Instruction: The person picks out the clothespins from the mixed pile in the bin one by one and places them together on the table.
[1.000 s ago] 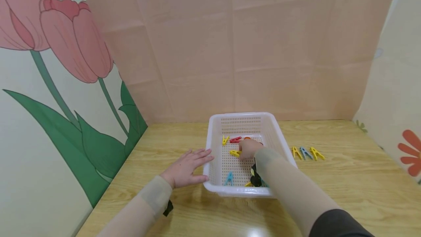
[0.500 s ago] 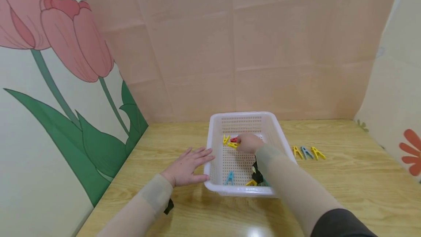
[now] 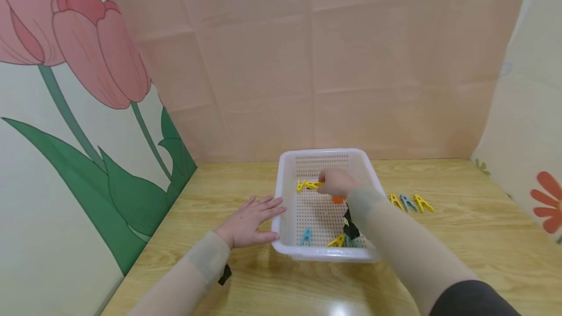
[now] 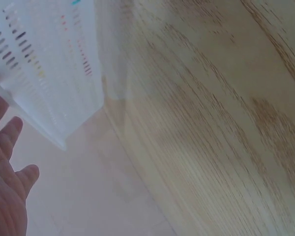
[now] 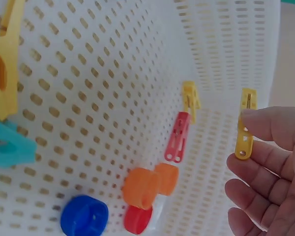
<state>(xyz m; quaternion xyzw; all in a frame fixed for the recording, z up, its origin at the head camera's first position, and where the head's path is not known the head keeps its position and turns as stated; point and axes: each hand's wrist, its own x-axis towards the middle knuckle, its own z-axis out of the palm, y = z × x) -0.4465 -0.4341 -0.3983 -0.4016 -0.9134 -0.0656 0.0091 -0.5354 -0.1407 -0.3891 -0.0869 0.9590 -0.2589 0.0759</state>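
My right hand [image 3: 337,183] is inside a white perforated basket [image 3: 325,256], near its back wall. Between thumb and forefinger it pinches a yellow clothespin [image 5: 244,146], which overlaps a second yellow clothespin [image 3: 300,187] in the head view. A red clothespin [image 5: 177,136] lies below that one in the right wrist view, beside orange caps [image 5: 140,188], a red cap [image 5: 137,221] and a blue cap [image 5: 82,217]. My left hand [image 3: 250,223] lies with spread fingers at the basket's left rim, its fingertips on the edge.
At the basket's front lie a blue clothespin [image 3: 306,236], a yellow one [image 3: 336,241] and a teal one [image 3: 352,242]. Right of the basket, two yellow clothespins [image 3: 423,204] flank a blue one [image 3: 409,203] on the wooden table [image 3: 474,238]. A paper-covered wall stands behind.
My right hand has moved toward the back of the basket with the yellow clothespin, uncovering an orange cap and the front clothespins. My left hand has stayed at the rim.
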